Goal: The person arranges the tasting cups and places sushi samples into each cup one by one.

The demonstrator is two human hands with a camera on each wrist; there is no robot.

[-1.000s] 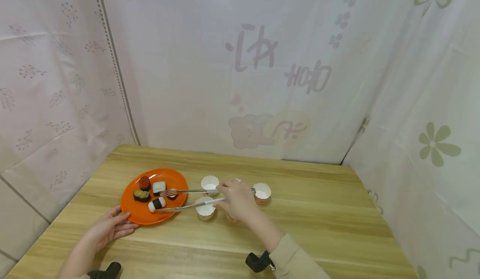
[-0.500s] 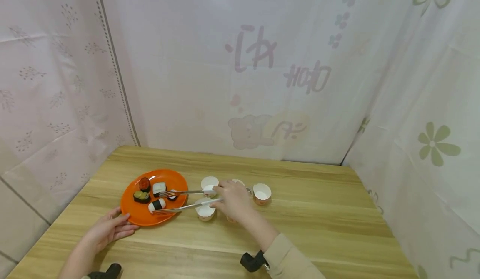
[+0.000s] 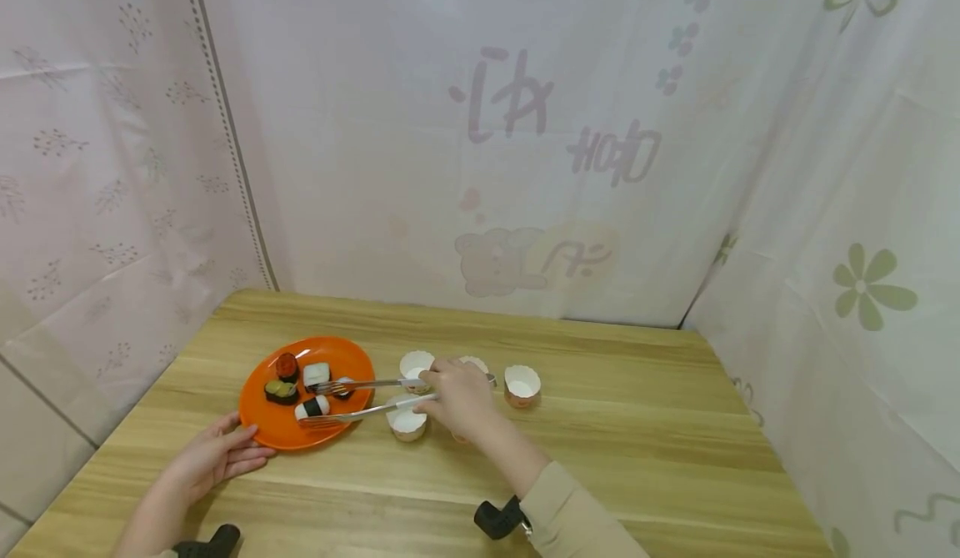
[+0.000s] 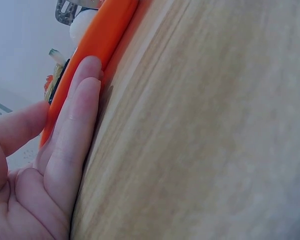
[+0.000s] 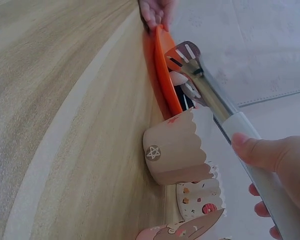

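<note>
My right hand point(image 3: 461, 399) grips metal tongs point(image 5: 272, 195) with white handles. Their slotted ends are spread apart over the orange plate point(image 3: 273, 433), on either side of a white sushi piece with a black band point(image 3: 312, 408). At the plate's near-left rim, my left hand point(image 3: 217, 458) pinches the edge, thumb on top and fingers beneath. Also lying on the plate are a white-topped piece point(image 3: 316, 374), a yellow-topped piece point(image 3: 281, 391) and a red-topped piece point(image 3: 287, 366). A dark-wrapped piece point(image 3: 344, 391) is partly hidden by the tongs.
Several paper baking cups stand right of the plate, among them a back-left cup point(image 3: 415, 364), a front-left cup point(image 3: 407, 424) and a right cup point(image 3: 522, 385). My right hand partly covers others. The wooden table point(image 3: 637, 441) meets patterned curtains point(image 3: 360, 166) behind.
My right hand has shifted slightly left, bringing the tongs a little further over the plate. Their ends stay spread. My left hand keeps its place at the rim.
</note>
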